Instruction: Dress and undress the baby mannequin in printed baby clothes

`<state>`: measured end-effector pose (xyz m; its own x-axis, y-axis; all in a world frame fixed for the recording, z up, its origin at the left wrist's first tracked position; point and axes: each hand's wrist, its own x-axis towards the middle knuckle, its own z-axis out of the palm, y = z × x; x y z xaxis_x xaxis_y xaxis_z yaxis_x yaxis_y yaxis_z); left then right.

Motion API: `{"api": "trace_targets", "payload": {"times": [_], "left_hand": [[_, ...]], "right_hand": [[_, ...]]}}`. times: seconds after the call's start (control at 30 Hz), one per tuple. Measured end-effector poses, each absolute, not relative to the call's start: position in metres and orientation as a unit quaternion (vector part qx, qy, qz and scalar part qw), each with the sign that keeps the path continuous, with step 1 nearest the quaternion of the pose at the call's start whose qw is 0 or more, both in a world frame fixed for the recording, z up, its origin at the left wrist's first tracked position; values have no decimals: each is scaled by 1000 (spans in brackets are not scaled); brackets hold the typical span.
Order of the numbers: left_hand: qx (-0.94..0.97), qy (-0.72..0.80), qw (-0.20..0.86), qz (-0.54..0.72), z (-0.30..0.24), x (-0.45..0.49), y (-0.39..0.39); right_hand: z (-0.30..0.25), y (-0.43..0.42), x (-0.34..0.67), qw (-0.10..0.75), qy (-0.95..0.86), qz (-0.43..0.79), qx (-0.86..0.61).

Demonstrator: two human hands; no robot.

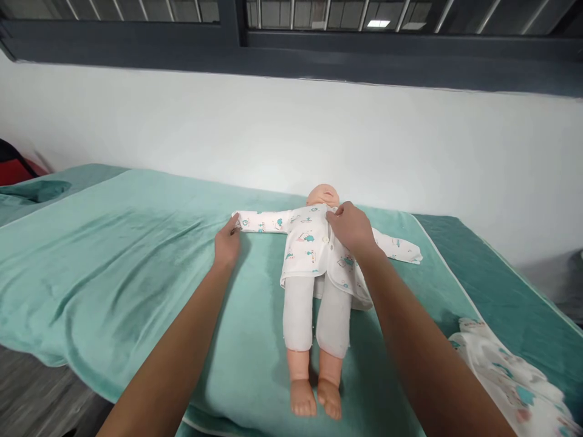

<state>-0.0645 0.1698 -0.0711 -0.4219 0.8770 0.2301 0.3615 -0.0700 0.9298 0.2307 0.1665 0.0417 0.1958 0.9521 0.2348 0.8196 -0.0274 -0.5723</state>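
While your left hand (228,241) has its grip closed on the sleeve (264,222) end and your right hand (351,228) pinches the shirt (303,243) high on its front, the doll (299,314) lies on the green blanket (150,267), and uneven pulling could drag it askew.

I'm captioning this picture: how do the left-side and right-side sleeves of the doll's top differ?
The left-side sleeve stretches nearly level across the picture; the right-side sleeve slopes downward.
The left hand pinches the left-side sleeve's cuff, while the right-side sleeve's cuff is unheld.
Both are white with small teal-toned prints.
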Motion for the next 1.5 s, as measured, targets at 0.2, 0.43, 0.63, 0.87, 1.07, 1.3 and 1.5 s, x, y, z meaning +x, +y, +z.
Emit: {"api": "trace_targets", "payload": {"times": [0.2, 0.43, 0.63, 0.87, 1.07, 1.3, 1.5], "left_hand": [[492, 644, 242, 533, -72, -63, 170], [499, 668, 210, 511, -76, -65, 173], [531, 694, 148, 462, -77, -64, 167], [558, 727, 71, 395, -78, -54, 134], [606, 687, 83, 393, -73, -48, 103], [675, 568, 170, 438, -66, -23, 56], [667, 489, 296, 477, -51, 5, 4]], "right_hand": [[48, 184, 218, 315, -635, 127, -693], [20, 148, 221, 413, -677, 95, -602], [-27, 34, 217, 408, -737, 95, -531], [-43, -70, 236, 353, -726, 152, -571], [-22, -105, 334, 303, -654, -70, -690], [-20, -142, 378, 193, -541, -53, -817], [16, -123, 337, 366, -508, 117, -771]]}}
